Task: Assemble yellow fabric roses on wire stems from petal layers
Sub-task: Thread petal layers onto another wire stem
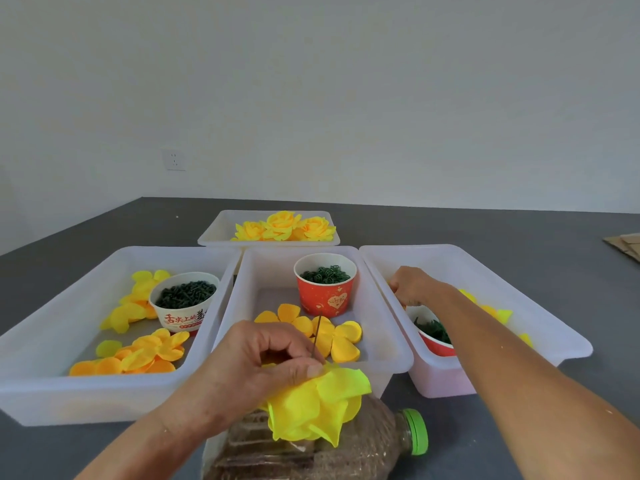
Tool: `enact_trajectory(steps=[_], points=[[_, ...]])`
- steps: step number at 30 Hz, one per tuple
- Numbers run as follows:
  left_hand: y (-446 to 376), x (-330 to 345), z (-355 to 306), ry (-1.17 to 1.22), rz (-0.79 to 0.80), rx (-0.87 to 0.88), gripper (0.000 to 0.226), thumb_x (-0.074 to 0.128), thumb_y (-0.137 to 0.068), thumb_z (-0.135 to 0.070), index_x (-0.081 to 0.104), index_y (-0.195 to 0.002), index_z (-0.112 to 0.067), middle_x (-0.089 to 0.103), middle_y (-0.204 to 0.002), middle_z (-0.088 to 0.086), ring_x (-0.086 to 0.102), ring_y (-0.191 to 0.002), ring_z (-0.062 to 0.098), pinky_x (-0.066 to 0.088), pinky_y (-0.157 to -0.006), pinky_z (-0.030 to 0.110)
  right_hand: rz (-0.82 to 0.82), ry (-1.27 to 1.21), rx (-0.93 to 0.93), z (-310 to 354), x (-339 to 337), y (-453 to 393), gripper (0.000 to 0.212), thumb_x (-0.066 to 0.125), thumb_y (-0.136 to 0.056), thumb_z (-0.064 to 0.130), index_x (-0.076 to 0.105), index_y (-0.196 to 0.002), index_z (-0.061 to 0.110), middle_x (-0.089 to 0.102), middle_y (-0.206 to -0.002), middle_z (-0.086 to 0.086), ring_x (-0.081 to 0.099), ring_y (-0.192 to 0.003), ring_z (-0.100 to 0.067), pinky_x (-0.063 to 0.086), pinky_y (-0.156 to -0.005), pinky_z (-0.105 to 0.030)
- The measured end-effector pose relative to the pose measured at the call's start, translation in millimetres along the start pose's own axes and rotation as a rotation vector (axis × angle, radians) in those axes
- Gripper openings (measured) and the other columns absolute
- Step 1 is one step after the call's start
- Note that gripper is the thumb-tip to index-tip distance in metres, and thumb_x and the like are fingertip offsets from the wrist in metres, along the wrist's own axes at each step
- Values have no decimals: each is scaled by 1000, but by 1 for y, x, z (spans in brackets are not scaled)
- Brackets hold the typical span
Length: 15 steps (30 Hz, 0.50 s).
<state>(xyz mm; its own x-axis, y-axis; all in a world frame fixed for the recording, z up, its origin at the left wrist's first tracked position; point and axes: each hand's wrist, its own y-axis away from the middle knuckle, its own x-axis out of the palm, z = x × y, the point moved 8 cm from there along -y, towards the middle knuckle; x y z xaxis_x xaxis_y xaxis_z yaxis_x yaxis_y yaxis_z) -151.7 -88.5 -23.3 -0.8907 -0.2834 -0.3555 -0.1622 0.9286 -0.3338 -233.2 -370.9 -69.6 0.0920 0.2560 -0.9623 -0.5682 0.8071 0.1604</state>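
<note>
At the near edge of the bench, over a clear bottle (346, 441) lying on its side with a green cap, the left hand (263, 362) pinched a thin wire stem (317, 336) between thumb and curled fingers, with a half-built rose (318, 407) of bright yellow petal layers bunched under it. The fabric looked feather-light, floppy and easily creased, so it would likely be best held at the centre where the wire passed through; the wire seemed stiff but slim, apt to slip or bend. What filled the bottle was hard to make out.

Just beyond, loose orange-yellow petal layers (332, 336) lay in the middle tray (388, 327) before a red cup (325, 285) of small green pieces. In the right tray (540, 306) the right hand (415, 285) reached down with curled fingers; whether it held anything could not be told, since its fingertips were hidden. The left tray (45, 351) carried more petals and a white cup (185, 303). Finished roses (284, 226) sat in the far tray (221, 226).
</note>
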Motion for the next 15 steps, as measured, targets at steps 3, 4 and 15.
enact_trajectory(steps=[3,4,15], points=[[1,-1,1,-2,3,1,5,73,-71,-25,73,-69,-20,73,-84,0,67,-80,12,51,-69,20,-15,21,3,-3,0,-4,19,59,-84,1,68,-100,0,52,-70,-4,47,-69,-18,41,-64,-24],[2,-1,0,-6,2,2,6,73,-71,-25,73,-69,-20,73,-84,0,67,-80,12,51,-70,20,11,50,-2,-3,1,-5,21,59,-83,1,67,-103,1,54,-74,-4,48,-71,-19,41,-65,-24],[1,-1,-3,-33,-14,30,13,72,-72,-23,72,-69,-11,72,-83,-1,67,-80,11,50,-71,19,118,281,8,-5,12,-25,11,56,-91,9,58,-101,10,48,-85,-3,46,-79,-17,39,-80,-28]])
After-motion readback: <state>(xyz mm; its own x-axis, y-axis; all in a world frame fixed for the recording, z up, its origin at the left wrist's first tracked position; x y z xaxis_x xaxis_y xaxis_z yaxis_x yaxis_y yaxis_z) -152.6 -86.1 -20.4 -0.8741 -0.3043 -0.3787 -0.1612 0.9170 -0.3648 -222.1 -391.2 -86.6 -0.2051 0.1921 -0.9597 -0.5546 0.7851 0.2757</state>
